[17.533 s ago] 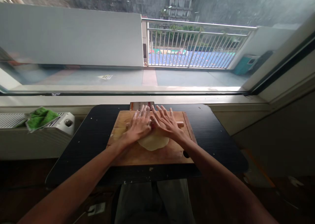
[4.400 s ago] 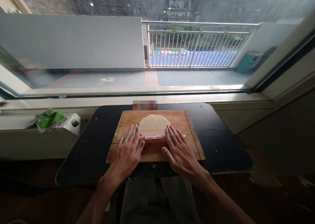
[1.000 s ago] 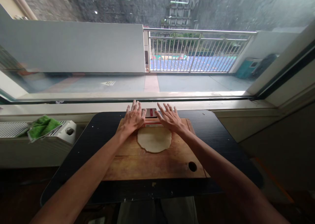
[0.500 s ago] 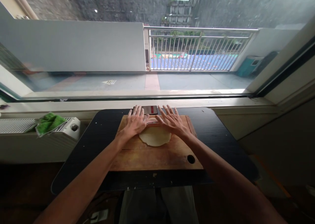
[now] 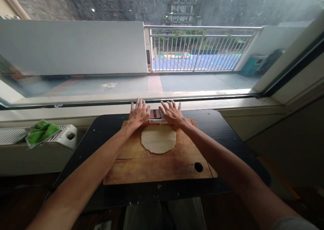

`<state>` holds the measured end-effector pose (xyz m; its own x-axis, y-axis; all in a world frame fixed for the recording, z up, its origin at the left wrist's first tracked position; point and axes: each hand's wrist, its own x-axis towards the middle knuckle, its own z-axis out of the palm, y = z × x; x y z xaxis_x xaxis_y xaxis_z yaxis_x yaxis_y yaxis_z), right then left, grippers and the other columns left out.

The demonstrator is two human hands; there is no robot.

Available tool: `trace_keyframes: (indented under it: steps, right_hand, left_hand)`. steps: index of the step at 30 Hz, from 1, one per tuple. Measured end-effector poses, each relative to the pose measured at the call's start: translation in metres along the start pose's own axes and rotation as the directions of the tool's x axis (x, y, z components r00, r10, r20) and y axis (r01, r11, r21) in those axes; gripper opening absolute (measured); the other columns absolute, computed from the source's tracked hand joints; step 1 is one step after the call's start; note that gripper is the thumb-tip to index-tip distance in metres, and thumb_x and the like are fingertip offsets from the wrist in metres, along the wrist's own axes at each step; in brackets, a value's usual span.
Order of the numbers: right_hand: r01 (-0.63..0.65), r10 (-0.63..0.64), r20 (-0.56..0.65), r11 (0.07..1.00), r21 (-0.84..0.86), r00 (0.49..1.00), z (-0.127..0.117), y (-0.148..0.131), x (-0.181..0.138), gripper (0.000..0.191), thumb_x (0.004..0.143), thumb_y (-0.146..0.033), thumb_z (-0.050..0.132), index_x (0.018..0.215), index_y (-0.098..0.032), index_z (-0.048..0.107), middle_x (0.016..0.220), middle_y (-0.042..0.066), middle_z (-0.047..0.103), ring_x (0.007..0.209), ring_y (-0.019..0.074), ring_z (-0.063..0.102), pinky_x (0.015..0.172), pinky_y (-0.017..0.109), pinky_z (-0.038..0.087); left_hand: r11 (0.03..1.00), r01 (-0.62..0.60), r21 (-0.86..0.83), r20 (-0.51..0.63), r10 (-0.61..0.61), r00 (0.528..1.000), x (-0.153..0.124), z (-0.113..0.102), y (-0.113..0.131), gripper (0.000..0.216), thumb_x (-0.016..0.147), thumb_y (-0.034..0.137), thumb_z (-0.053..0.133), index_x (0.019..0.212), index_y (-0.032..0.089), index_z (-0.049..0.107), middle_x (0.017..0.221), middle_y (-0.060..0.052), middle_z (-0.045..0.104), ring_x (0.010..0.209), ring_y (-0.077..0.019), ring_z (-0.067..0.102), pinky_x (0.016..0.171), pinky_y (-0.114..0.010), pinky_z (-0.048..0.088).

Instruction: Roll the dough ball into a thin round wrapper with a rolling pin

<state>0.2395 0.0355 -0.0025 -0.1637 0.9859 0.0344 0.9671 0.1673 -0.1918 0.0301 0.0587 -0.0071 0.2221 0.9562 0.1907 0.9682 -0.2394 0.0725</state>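
Dough (image 5: 158, 139) lay flat on the board (image 5: 162, 171), which probably gave it a firm bed. Beyond it, the left hand (image 5: 138, 114) and right hand (image 5: 172, 112) lay spread-fingered over opposite ends of the rolling pin (image 5: 158, 121), likely to share pressure evenly; the grip underneath was hidden.

In front of you, a wide glass window (image 5: 136, 85) fills the far side and lets in pale daylight, its upper part crossed by thin white streaks. Through it you see a smooth light-grey wall (image 5: 76, 48) and a silver metal railing with upright bars (image 5: 202, 27). A cream windowsill (image 5: 215, 104) runs beneath — and on your left sits a white slatted metal radiator (image 5: 37, 155). Around your black, round-cornered table (image 5: 101, 130), the dark brown floor (image 5: 15, 201) lies in shadow.
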Motion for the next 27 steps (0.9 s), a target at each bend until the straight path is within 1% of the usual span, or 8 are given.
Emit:
trace_keyframes:
  steps: [4,7,9,12,15,18,21,27]
  right_hand:
    - [0.001,-0.001,0.002,1.000,0.000,1.000,-0.002,-0.001,0.004,0.074,0.119,-0.060,0.014,0.184,-0.026,0.021,0.188,0.017,0.026,0.176,0.0424,0.009,0.133,0.085,0.006]
    - [0.051,-0.050,0.016,0.999,-0.006,0.999,-0.006,-0.004,-0.010,0.072,0.120,-0.059,0.017,0.185,-0.026,0.020,0.189,0.017,0.027,0.177,0.0403,0.011,0.135,0.082,0.007]
    - [0.088,-0.088,0.006,0.996,-0.013,0.996,-0.006,-0.006,-0.024,0.072,0.120,-0.060,0.022,0.184,-0.027,0.022,0.189,0.015,0.026,0.177,0.0390,0.013,0.136,0.079,0.007]
    - [0.137,-0.138,-0.020,0.990,-0.043,0.990,-0.003,-0.008,-0.043,0.074,0.119,-0.064,0.028,0.183,-0.028,0.026,0.189,0.014,0.027,0.176,0.0370,0.016,0.139,0.074,0.005]
    - [0.139,-0.143,-0.052,0.988,-0.069,0.988,0.001,-0.009,-0.049,0.075,0.118,-0.065,0.029,0.183,-0.028,0.028,0.188,0.013,0.029,0.176,0.0375,0.017,0.140,0.073,0.004]
    - [0.128,-0.133,-0.077,0.990,-0.063,0.988,0.004,-0.008,-0.040,0.074,0.119,-0.064,0.025,0.183,-0.027,0.028,0.187,0.014,0.031,0.176,0.0390,0.017,0.139,0.075,0.007]
    - [0.131,-0.134,-0.076,0.991,-0.041,0.988,0.002,-0.006,-0.020,0.075,0.119,-0.065,0.020,0.183,-0.027,0.026,0.186,0.015,0.035,0.175,0.0408,0.018,0.137,0.079,0.008]
    - [0.106,-0.106,-0.005,0.994,-0.010,0.994,-0.007,-0.007,0.016,0.077,0.118,-0.066,0.015,0.183,-0.026,0.028,0.185,0.017,0.035,0.175,0.0408,0.018,0.136,0.080,0.009]
  left_hand:
    - [1.000,-0.003,0.006,0.076,0.002,0.997,0.009,-0.002,0.002,0.077,0.114,0.043,0.020,0.174,-0.002,0.034,0.184,-0.023,0.031,0.176,-0.0347,0.020,0.142,-0.059,0.022]
    - [1.000,-0.017,0.012,0.138,0.015,0.990,-0.007,-0.001,0.002,0.075,0.115,0.045,0.019,0.175,0.005,0.037,0.184,-0.021,0.033,0.175,-0.0355,0.024,0.140,-0.061,0.026]
    - [1.000,-0.014,0.023,0.165,0.010,0.986,-0.025,0.000,0.003,0.076,0.115,0.047,0.019,0.175,0.005,0.037,0.184,-0.021,0.033,0.175,-0.0352,0.025,0.140,-0.060,0.027]
    - [0.999,-0.006,0.050,0.133,-0.001,0.991,-0.051,-0.002,0.006,0.077,0.115,0.048,0.020,0.174,0.002,0.038,0.185,-0.021,0.033,0.176,-0.0340,0.023,0.141,-0.055,0.026]
    - [0.998,-0.003,0.059,0.092,-0.002,0.996,-0.061,-0.004,0.009,0.075,0.115,0.046,0.021,0.173,0.003,0.042,0.184,-0.020,0.036,0.175,-0.0340,0.024,0.141,-0.054,0.027]
    - [0.999,0.014,0.044,0.097,-0.018,0.995,-0.052,-0.003,0.008,0.075,0.114,0.047,0.021,0.172,0.004,0.043,0.183,-0.019,0.038,0.175,-0.0344,0.025,0.140,-0.055,0.029]
    - [0.999,0.046,0.003,0.128,-0.046,0.991,-0.034,0.001,0.003,0.077,0.115,0.048,0.019,0.174,0.003,0.039,0.183,-0.021,0.036,0.175,-0.0348,0.025,0.140,-0.056,0.028]
    - [0.999,0.020,-0.044,0.169,-0.012,0.986,0.002,0.002,-0.004,0.072,0.114,0.044,0.019,0.171,0.006,0.044,0.181,-0.022,0.041,0.174,-0.0374,0.026,0.138,-0.061,0.029]
